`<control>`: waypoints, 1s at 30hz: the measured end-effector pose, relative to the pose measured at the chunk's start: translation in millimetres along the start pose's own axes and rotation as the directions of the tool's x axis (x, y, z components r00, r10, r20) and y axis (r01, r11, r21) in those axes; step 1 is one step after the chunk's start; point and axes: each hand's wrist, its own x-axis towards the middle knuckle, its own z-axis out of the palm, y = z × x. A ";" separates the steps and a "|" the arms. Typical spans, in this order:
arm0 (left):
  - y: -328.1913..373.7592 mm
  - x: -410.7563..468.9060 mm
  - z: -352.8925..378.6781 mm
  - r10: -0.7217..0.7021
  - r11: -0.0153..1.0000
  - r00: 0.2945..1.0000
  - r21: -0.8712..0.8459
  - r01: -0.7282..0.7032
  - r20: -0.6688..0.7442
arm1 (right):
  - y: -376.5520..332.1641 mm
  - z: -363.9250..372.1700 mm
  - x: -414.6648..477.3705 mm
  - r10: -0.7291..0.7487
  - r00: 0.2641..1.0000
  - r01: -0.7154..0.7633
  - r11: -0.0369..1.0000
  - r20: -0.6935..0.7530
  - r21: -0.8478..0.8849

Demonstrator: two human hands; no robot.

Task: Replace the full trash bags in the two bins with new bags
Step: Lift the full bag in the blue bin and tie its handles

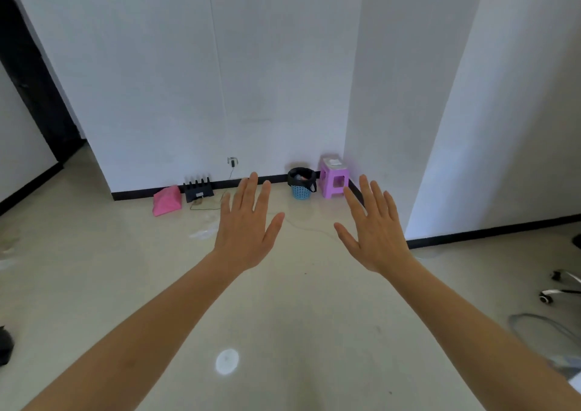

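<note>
Two bare hands are up in front of the camera, backs toward the lens, neither holding anything. Left hand (246,231) is flat, fingers straight and slightly spread, thumb out to the right. Right hand (375,234) has the same pose, fingers straight and spread, thumb out to the left. The hands are apart, with floor (298,316) showing between the thumbs. Bare forearms run in from the bottom corners. One blue bin (301,191) is in view, a small lattice-sided basket standing upright on the floor against the white wall (283,80), near the corner where the wall steps out. A black trash bag (294,176) lines it, folded over the rim, with a handle loop hanging down the right side. Some contents show inside, too small to tell what. In the frame the bin sits between the two sets of fingertips but well beyond them, no contact. A purple stool (334,179) stands just beside the bin on its right, something white and flat on its seat. Further left along the wall is a black device (198,191) with upright prongs, and just beside it a pink bag (167,201) slumped on the floor. A wall socket (232,161) above has a plug in it, with a thin cable dropping to the floor. A chair base (562,289) with casters shows at the right edge. A round light spot (227,361) lies on the floor, low centre.
</note>
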 end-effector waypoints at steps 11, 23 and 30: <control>-118.8 259.4 157.1 -0.101 0.995 0.993 0.024 0.100 0.060 | 62.8 193.7 291.9 0.011 0.990 -0.019 0.998 0.139 0.059; -316.2 516.1 360.7 -0.141 0.990 0.982 0.001 0.143 0.129 | 73.6 414.1 589.2 -0.033 0.979 0.037 0.999 0.203 -0.016; -358.6 692.7 460.5 -0.018 0.999 0.977 -0.042 0.028 0.211 | 130.8 495.8 715.6 0.082 0.966 -0.082 0.997 0.244 -0.008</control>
